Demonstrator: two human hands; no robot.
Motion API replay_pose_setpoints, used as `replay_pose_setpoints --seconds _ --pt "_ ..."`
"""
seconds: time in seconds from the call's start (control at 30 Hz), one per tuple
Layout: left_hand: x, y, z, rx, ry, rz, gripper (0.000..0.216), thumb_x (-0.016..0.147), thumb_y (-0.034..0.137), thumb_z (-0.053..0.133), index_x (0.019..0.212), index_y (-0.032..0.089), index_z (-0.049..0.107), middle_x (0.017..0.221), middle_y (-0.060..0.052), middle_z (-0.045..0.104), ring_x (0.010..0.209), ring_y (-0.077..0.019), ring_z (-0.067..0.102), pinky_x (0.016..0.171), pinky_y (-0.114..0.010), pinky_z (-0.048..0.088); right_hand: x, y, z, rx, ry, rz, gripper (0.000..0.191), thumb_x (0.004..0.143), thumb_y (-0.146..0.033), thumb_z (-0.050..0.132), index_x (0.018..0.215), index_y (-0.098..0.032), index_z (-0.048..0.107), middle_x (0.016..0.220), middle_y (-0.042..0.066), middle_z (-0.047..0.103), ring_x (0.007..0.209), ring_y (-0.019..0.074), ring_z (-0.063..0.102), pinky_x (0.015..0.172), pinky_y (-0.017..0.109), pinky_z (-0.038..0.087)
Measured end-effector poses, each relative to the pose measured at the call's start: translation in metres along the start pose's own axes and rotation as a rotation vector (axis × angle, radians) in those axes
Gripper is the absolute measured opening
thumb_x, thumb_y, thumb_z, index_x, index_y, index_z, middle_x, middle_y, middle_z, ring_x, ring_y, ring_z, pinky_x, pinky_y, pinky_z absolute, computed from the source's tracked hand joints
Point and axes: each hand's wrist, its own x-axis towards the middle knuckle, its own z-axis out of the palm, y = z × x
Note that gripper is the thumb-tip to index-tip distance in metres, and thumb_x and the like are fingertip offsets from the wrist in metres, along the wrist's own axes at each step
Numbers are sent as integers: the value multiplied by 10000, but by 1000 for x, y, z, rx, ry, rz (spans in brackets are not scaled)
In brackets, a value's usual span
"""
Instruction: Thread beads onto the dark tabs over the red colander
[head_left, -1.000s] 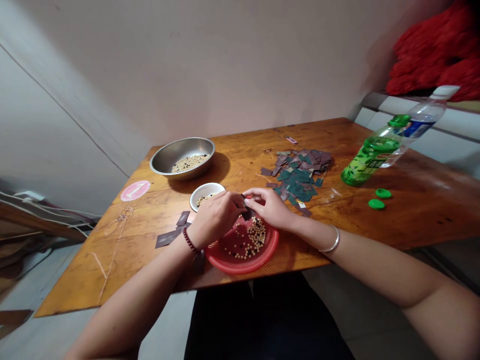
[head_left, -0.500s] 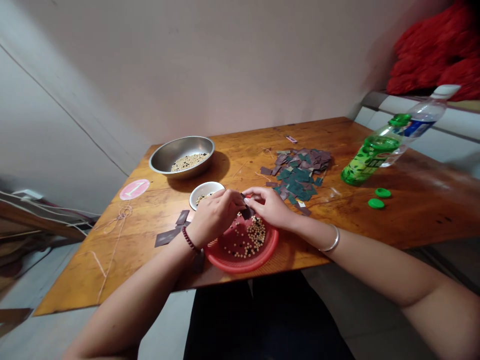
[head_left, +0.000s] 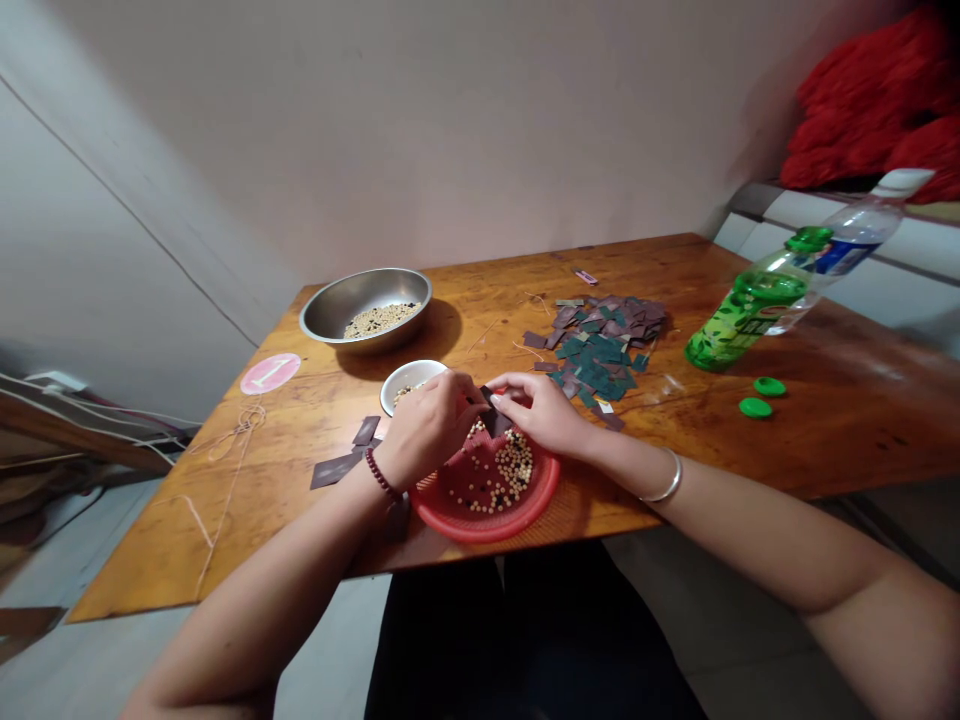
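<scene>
Both hands meet above the far side of a red plastic basket that holds pale and black beads. My right hand pinches a dark brown piece of sheet, thumb on top. Bent fingers of my left hand close at the left edge of the same piece; its fingertips are partly hidden. Just behind my left hand stands a small white bowl with more beads. Dark flat pieces lie beside my left wrist.
A steel bowl with beads stands at the back left. Brown and green pieces are heaped right of centre. A green bottle, a clear bottle and green caps are at the right. Loose string lies left, near a pink number disc.
My left hand has turned slightly and its fingers have shifted at the brown piece, which shows more now. The whole view has moved a little.
</scene>
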Motion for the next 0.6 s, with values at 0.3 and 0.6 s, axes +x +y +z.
replay_pose_setpoints --seconds 0.3,0.6 --pt "0 2 -1 -16 4 78 266 806 317 651 947 193 463 856 -12 675 764 -149 630 650 -257 447 1 -3 1 36 56 16 197 808 -196 551 975 -133 635 939 87 706 786 156 669 740 288 533" --pt "-1 0 0 -45 -9 33 227 828 299 623 957 195 470 853 2 676 774 -141 628 660 -253 439 0 -2 0 30 66 10 208 802 -211 563 975 -123 637 893 85 703 767 158 666 723 290 533"
